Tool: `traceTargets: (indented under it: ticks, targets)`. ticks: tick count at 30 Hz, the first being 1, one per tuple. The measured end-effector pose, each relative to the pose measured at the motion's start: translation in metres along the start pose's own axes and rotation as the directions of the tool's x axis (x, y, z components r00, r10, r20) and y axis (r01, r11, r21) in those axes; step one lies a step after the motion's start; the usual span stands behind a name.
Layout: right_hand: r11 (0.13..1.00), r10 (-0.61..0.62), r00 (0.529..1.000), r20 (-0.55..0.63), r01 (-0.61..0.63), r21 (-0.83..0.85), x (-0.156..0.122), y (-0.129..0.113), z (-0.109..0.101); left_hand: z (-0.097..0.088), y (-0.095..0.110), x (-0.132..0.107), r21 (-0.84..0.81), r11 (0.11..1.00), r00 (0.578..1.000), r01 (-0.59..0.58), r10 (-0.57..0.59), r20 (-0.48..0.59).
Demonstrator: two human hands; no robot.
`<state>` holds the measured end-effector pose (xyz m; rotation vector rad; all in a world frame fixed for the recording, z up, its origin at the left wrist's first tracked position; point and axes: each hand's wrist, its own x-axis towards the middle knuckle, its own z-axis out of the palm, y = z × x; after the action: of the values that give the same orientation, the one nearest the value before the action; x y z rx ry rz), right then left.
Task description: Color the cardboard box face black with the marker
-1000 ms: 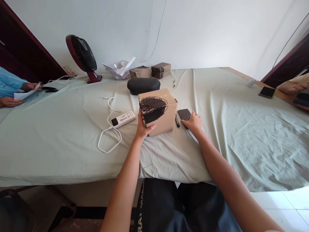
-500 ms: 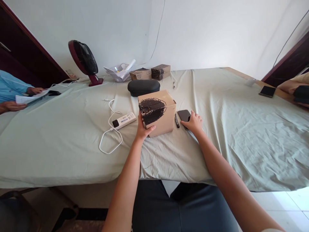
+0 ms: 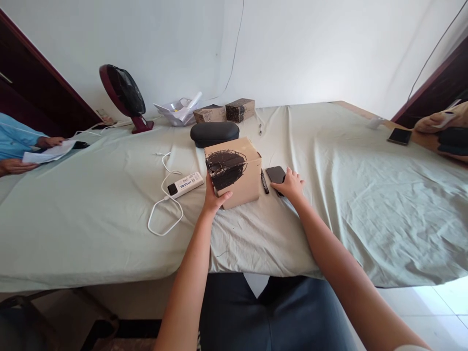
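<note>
My left hand (image 3: 215, 197) grips the left side of a brown cardboard box (image 3: 245, 181), its thumb on the near face and the other fingers mostly hidden behind the edge. A black scribbled patch covers the box's left corner and top. The box stands on the cloth. Over the lower part of a dark smartphone (image 3: 275, 173) lies my right hand (image 3: 291, 184), thumb at the left edge and fingers around the right side. The phone rests flat. Between box and phone lies a black marker (image 3: 264, 183).
A black zip case (image 3: 215, 132) sits behind the box. Left of it are a white power strip (image 3: 185, 185) with a cable and a fan (image 3: 126, 95). Cardboard boxes (image 3: 240, 109) and a plastic basket (image 3: 177, 114) stand by the wall. Other people's hands (image 3: 54, 141) show at both sides.
The whole view has shifted slightly. Both my hands keep their places on the box and the phone. At the far right, the other person's hand has moved a little.
</note>
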<state>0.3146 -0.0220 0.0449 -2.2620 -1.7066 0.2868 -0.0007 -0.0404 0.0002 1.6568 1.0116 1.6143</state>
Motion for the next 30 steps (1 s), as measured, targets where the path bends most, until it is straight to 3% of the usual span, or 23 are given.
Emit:
traceTargets:
  ticks: [16,30]
  targets:
    - [0.999,0.002,1.0,0.009,-0.003,0.051,0.0028,0.001,0.0016,0.0008,0.0026,-0.0014,-0.032,0.999,0.999,0.035,-0.035,-0.009]
    - [0.999,-0.009,1.0,-0.005,0.01,0.041,0.003,0.0027,0.0049,0.0012,0.0077,0.0017,-0.036,0.999,1.0,-0.016,0.016,0.006]
